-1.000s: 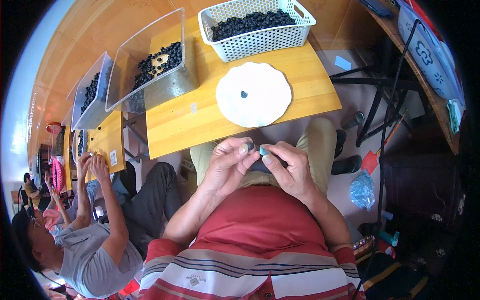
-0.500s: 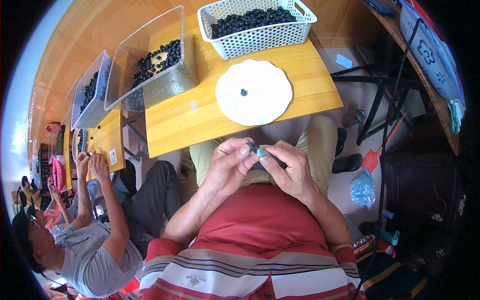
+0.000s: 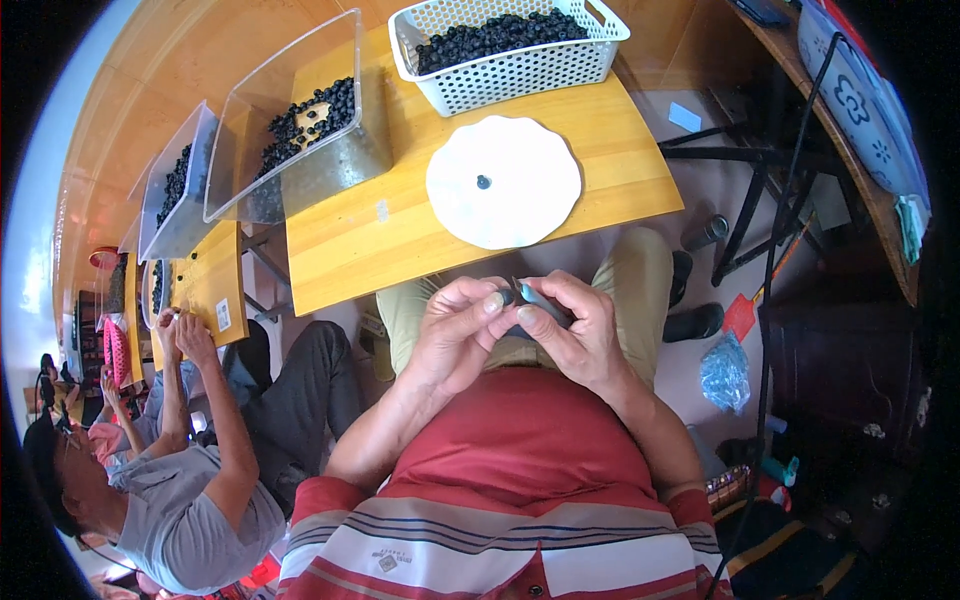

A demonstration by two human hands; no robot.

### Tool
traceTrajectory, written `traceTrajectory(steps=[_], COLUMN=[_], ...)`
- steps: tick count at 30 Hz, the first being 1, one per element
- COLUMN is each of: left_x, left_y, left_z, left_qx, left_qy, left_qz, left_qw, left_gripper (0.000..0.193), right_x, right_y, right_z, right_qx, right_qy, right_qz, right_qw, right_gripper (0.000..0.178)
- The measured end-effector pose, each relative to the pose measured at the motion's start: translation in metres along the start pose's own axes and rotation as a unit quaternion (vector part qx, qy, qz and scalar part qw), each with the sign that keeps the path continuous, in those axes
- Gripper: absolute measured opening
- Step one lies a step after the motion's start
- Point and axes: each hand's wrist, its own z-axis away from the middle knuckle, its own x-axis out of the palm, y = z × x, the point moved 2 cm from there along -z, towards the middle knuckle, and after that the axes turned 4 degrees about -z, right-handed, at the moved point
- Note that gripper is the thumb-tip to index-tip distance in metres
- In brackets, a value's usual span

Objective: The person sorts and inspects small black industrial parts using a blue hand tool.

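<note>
Above my lap, both hands are close together at chest level. My left hand (image 3: 452, 335) pinches a small black round piece (image 3: 506, 297) between thumb and fingertips. In my right hand (image 3: 582, 335) is a small dark-handled tool (image 3: 552, 304) with a light blue part, a thin dark point rising at its end near the piece. Its exact kind is partly hidden by my fingers. Beyond my hands, a white scalloped plate (image 3: 520, 210) lies on the wooden table (image 3: 400, 265), bearing one similar black round piece (image 3: 483, 182).
A white perforated basket (image 3: 510, 88) and a clear plastic bin (image 3: 350, 165), both with many black round pieces, stand at the table's far side. A co-worker in a grey shirt (image 3: 200, 510) handles something small at the left. A black cable (image 3: 785, 240) hangs at right.
The tool's point has drawn slightly apart from the black piece and now shows upright between my fingertips. Both hands keep their grip; the view has shifted a little.
</note>
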Motion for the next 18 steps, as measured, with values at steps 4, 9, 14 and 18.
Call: traceTrajectory(steps=[4,9,14,18], left_x=[-0.007,-0.010,0.002,0.002], left_y=[-0.005,-0.004,-0.003,0.009], left_z=[0.002,0.003,-0.002,-0.017], left_qx=[-0.014,-0.011,-0.001,0.047], left_qy=[-0.004,-0.032,-0.058,0.025], left_qz=[-0.009,-0.013,-0.024,-0.146], left_qw=[1.000,0.999,0.998,0.988], left_gripper=[0.012,0.015,0.015,0.011], right_x=[0.006,0.006,0.002,0.000], right_y=[0.003,0.009,0.022,0.030], right_z=[-0.001,-0.002,0.002,0.008], right_qx=[0.066,0.171,0.224,0.235], right_qy=[-0.009,-0.015,0.013,0.027], right_qz=[-0.076,-0.257,-0.262,-0.206], right_qw=[0.995,0.951,0.939,0.950], right_gripper=[0.024,0.017,0.018,0.019])
